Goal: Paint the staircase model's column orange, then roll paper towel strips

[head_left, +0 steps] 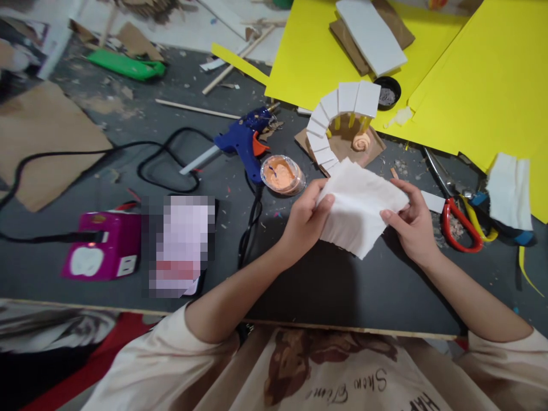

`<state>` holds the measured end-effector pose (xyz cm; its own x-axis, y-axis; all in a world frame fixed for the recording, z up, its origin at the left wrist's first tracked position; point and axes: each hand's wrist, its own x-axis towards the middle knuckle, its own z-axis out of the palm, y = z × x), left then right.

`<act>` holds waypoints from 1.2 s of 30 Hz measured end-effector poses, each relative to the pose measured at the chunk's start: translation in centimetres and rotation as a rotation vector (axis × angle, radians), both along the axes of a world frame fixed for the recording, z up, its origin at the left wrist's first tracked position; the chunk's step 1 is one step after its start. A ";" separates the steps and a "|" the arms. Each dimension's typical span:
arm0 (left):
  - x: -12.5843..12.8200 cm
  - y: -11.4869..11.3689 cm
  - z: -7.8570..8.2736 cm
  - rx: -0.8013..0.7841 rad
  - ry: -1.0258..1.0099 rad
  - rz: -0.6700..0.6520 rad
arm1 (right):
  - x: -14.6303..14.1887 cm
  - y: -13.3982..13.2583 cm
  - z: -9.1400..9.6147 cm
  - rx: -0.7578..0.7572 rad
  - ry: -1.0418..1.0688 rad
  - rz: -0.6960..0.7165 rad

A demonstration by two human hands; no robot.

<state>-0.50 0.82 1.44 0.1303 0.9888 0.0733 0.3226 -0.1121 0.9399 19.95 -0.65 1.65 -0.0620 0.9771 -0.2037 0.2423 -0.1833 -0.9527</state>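
Between my two hands a white piece of tissue [359, 205] is held up above the table, spread out with ragged edges. My left hand [309, 214] pinches its left side between thumb and fingers. On the opposite side, my right hand [409, 220] grips the right edge the same way. Just beyond the tissue stands a small curved staircase model [327, 117] with white steps and yellow supports on a brown cardboard base. A peach-coloured spiral [362, 141] rests on that base. Left of the model sits a clear cup of peach-coloured material [282, 174].
A blue glue gun [246, 140] lies left of the cup, its black cord running across the table. Red-handled scissors [460, 225] and another folded white tissue [508, 191] are at right. Yellow sheets [483, 85] cover the back right. A phone [184, 245] and magenta box [105, 245] sit at left.
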 end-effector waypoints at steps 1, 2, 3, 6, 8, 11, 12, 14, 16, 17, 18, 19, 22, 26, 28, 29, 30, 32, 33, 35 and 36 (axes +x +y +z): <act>-0.1 0.1 0.2 -0.005 0.007 0.030 | 0.2 0.1 0.1 -0.014 -0.015 0.020; -0.1 0.1 0.4 -0.016 0.009 0.049 | 0.4 0.1 0.3 -0.030 -0.026 0.044; -0.2 0.1 0.6 -0.034 0.009 0.049 | 0.5 0.2 0.4 -0.045 -0.024 0.073; -0.3 0.2 1.0 -0.159 -0.016 -0.125 | 0.9 0.3 0.6 -0.060 0.091 0.159; -0.3 0.1 1.3 -0.246 -0.032 -0.330 | 0.8 0.2 0.7 -0.059 0.189 0.219; -0.2 0.0 1.5 -0.248 -0.027 -0.518 | 0.4 -0.3 1.0 -0.075 0.157 0.254; -0.2 -0.1 1.5 -0.232 -0.024 -0.525 | 0.3 -0.5 1.1 -0.086 0.111 0.244; -0.2 -0.1 1.5 -0.218 -0.036 -0.460 | 0.1 -0.7 1.3 -0.109 0.042 0.225; -0.3 0.0 1.5 -0.218 -0.078 -0.332 | 0.3 -0.7 1.4 -0.129 0.019 0.226; -0.3 0.1 1.5 -0.207 -0.107 -0.262 | 0.5 -0.6 1.4 -0.130 0.017 0.228; -0.4 0.2 1.4 -0.186 -0.134 -0.198 | 0.7 -0.5 1.3 -0.117 0.012 0.225; -0.5 0.3 1.4 -0.156 -0.156 -0.146 | 0.9 -0.4 1.1 -0.087 0.002 0.218; -0.6 0.5 1.0 -0.065 -0.147 -0.044 | 1.3 -0.1 0.5 0.036 -0.080 0.196; -0.7 0.3 0.5 0.158 -0.006 0.003 | 1.3 0.0 -0.1 0.158 -0.258 0.167; -0.7 0.1 0.4 0.324 0.134 -0.056 | 1.4 0.1 -0.2 0.195 -0.330 0.144; -0.7 -0.1 0.3 0.385 0.206 -0.120 | 1.4 0.1 -0.2 0.204 -0.363 0.135; -0.6 -0.2 0.1 0.422 0.268 -0.204 | 1.4 0.1 -0.2 0.207 -0.396 0.132; -0.4 -0.5 -0.2 0.454 0.381 -0.359 | 1.6 0.2 -0.2 0.212 -0.454 0.144; -0.3 -0.6 -0.5 0.462 0.444 -0.410 | 1.6 0.3 -0.2 0.225 -0.483 0.152; 0.0 -0.9 -0.9 0.480 0.594 -0.471 | 1.7 0.2 -0.2 0.324 -0.561 0.164; 0.1 -1.0 -1.1 0.491 0.660 -0.483 | 1.6 0.1 -0.2 0.407 -0.619 0.160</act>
<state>-0.40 -0.22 0.29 0.6800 0.6958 0.2311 0.5869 -0.7055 0.3973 21.56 -0.51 1.50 -0.2013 0.9712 0.1278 0.7491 0.2366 -0.6188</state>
